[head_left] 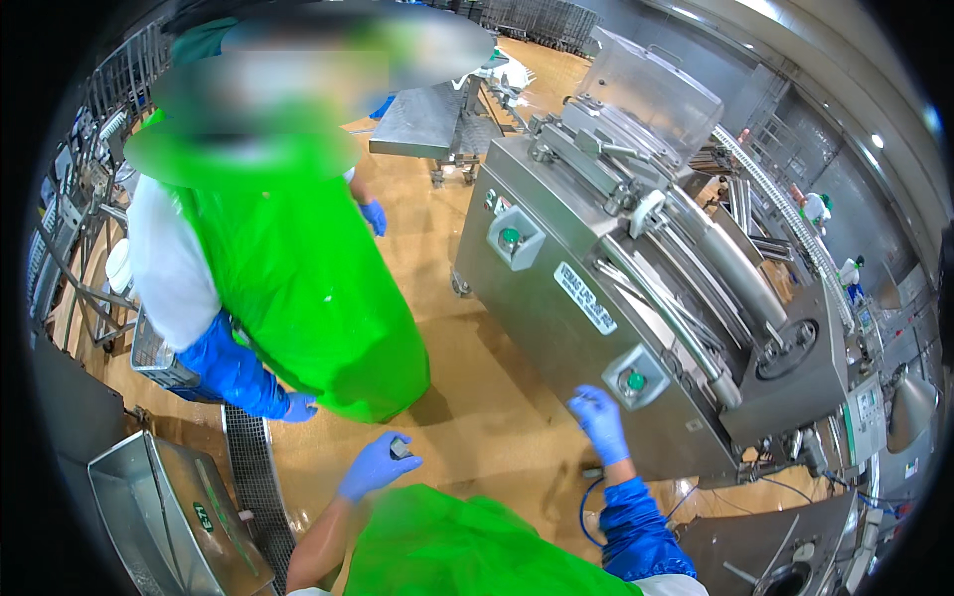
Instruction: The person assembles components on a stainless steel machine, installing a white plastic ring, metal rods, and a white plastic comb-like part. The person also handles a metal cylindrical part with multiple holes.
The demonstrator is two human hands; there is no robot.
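Note:
My left hand [376, 467], in a blue-violet glove, is raised in front of my green apron [467, 546]. Its thumb and fingers close on a small grey block [399, 449], whose exact kind I cannot tell. To the right, my right hand [601, 427], gloved alike and with a blue sleeve cover on its forearm, is held up with curled fingers. Whatever is in them, if anything, is hidden. It is close to the lower green push button [632, 381] on the side of a large steel machine [556, 258]; I cannot see contact with it.
A co-worker in a green apron [298, 278] stands ahead on the left, gloved hands low. Below that person are a steel trough [149, 497] and a floor drain grate [253, 467]. A steel table [417, 119] is farther off. A blue hose [586, 512] hangs by my right forearm.

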